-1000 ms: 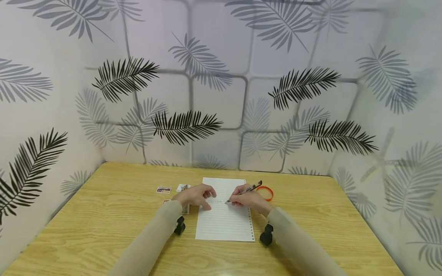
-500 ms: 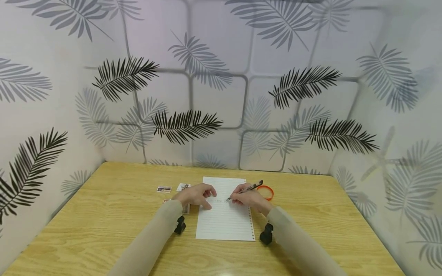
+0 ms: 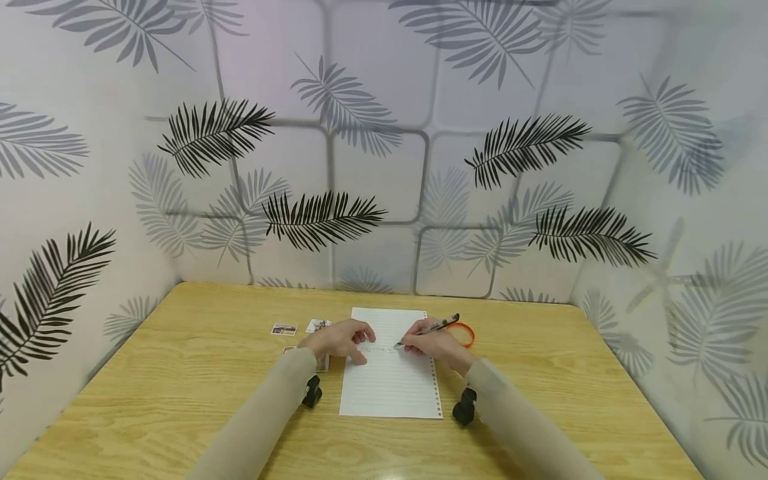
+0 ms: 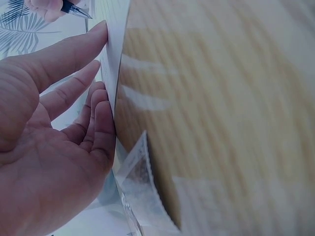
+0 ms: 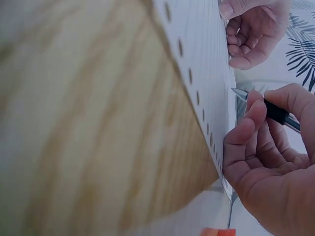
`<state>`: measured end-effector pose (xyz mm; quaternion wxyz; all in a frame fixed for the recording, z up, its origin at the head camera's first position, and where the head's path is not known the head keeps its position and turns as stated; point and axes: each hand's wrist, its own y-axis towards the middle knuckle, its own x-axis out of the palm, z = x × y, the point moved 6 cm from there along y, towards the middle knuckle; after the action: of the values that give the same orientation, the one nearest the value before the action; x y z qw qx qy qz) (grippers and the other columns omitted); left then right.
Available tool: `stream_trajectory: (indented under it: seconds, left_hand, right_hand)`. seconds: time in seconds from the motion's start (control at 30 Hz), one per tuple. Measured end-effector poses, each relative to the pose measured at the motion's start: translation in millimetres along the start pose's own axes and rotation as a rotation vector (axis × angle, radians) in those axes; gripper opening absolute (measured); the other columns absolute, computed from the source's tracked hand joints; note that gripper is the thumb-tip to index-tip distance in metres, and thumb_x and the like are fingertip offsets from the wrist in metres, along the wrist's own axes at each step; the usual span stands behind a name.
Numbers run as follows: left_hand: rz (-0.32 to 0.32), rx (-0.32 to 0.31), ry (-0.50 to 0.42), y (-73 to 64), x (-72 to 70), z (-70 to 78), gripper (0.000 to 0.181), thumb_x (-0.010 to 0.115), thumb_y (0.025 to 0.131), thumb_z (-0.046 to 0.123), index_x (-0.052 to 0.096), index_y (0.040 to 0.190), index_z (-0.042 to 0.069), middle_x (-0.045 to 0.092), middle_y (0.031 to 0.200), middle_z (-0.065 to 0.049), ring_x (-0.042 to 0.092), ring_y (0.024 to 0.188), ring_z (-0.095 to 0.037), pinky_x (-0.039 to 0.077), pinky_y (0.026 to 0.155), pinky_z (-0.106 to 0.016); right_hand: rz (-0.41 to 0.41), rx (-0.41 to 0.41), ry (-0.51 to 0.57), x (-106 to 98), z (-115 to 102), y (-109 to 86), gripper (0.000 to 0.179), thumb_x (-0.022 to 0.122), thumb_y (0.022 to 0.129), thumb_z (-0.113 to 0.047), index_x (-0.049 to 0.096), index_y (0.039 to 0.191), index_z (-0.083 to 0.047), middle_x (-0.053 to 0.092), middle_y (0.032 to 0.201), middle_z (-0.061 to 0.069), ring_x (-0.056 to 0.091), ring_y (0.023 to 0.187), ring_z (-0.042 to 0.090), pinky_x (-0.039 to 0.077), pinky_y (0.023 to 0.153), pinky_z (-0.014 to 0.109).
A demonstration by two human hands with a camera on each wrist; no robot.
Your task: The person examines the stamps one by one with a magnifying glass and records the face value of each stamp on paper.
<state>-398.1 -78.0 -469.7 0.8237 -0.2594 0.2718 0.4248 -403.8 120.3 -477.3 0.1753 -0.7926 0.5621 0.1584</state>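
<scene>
A white sheet of lined paper (image 3: 390,393) with punched holes down its right edge lies on the wooden table. My right hand (image 3: 433,343) pinches a pen (image 5: 275,112) with a dark grip and a metal tip. The tip is at a short row of faint handwriting (image 3: 375,349) on the upper half of the sheet. On the sheet's left side rests my left hand (image 3: 341,339), its fingertips (image 4: 101,29) on the paper and its fingers spread and gently bent. It holds nothing. Near its wrist, a small card with a serrated edge (image 4: 147,196) tilts up from the table.
Small picture cards lie to the left of the sheet, one (image 3: 284,329) apart and another (image 3: 317,325) behind my left hand; others are partly covered by that hand. An orange ring (image 3: 472,337) lies beyond my right hand. A patterned wall (image 3: 378,167) stands behind the table (image 3: 180,387).
The pen tip has shifted slightly right and up along the written row, which now runs a little longer. My left hand has stayed in place.
</scene>
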Motion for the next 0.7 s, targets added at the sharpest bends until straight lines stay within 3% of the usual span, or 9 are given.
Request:
stream_trajectory:
  seconds: [0.4, 0.7]
  left_hand:
    - [0.002, -0.007, -0.006, 3.5, -0.7, -3.1, 0.036, 0.08, 0.08, 0.006, 0.064, 0.112, 0.013, 0.056, 0.107, -0.004, 0.05, 0.1, -0.019, 0.043, 0.093, -0.039]
    - [-0.002, -0.002, -0.01, 3.0, 0.8, -2.4, 0.036, 0.08, 0.08, 0.006, 0.064, 0.112, 0.012, 0.055, 0.106, -0.004, 0.049, 0.098, -0.018, 0.043, 0.091, -0.038]
  right_hand:
    - [-0.058, -0.065, 0.017, -0.4, -0.8, 1.6, 0.011, 0.07, 0.089, -0.013, 0.069, 0.086, -0.002, 0.07, 0.073, 0.0, 0.059, 0.064, 0.008, 0.048, 0.062, 0.022]
    - [-0.053, -0.053, 0.005, 0.9, 2.2, 2.2, 0.012, 0.07, 0.089, -0.014, 0.068, 0.086, -0.003, 0.07, 0.072, -0.002, 0.058, 0.063, 0.008, 0.048, 0.062, 0.022]
